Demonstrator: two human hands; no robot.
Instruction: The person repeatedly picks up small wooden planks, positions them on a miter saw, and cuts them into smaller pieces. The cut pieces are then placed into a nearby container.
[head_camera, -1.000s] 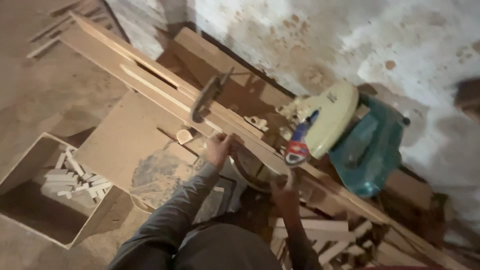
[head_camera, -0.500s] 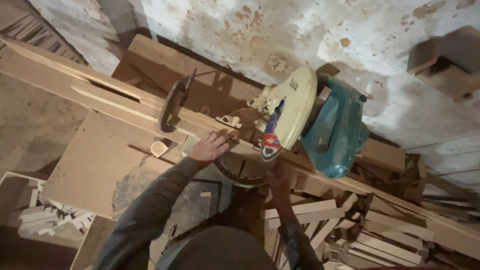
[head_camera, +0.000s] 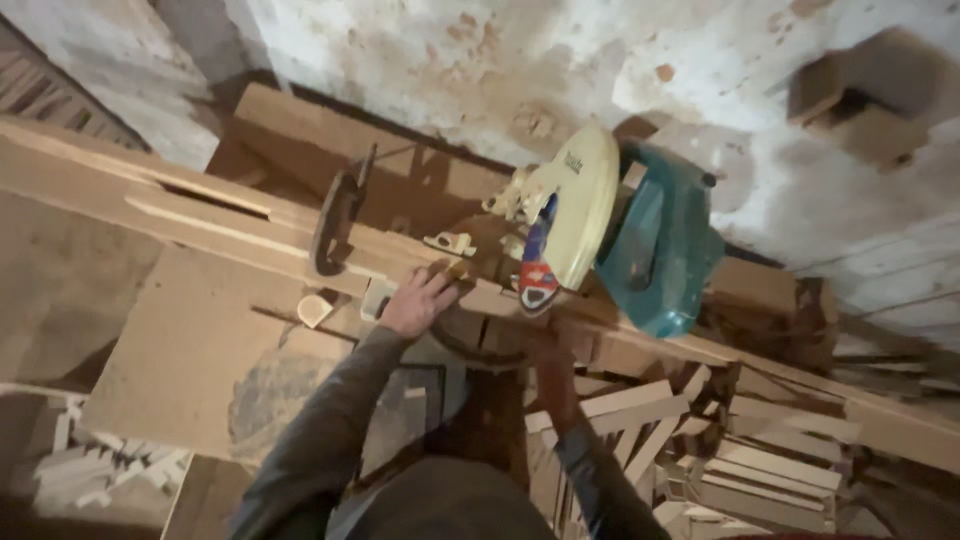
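Left hand (head_camera: 418, 300) lies palm-down on a small wood piece (head_camera: 455, 272) at the saw table, fingers loosely spread, fingertips on the wood. The piece sits at scene centre, just left of the blade guard, against the long wooden fence board (head_camera: 200, 215).

Right hand (head_camera: 548, 345) is low and in shadow under the saw head; finger state cannot be told.

Mitre saw (head_camera: 610, 235): pale yellow round blade guard, teal motor housing to its right. A red-and-blue label (head_camera: 536, 280), roughly shield-shaped, sits at the guard's lower edge.

A dark metal clamp (head_camera: 335, 225) stands on the fence, left of the hand. A small rounded offcut (head_camera: 314, 308) lies near-left of the hand on the flat board (head_camera: 190, 350).

Near right: heap of cut wooden strips (head_camera: 700, 440). Near left: more short offcuts (head_camera: 95, 465). Far: stained plaster wall (head_camera: 480, 70).
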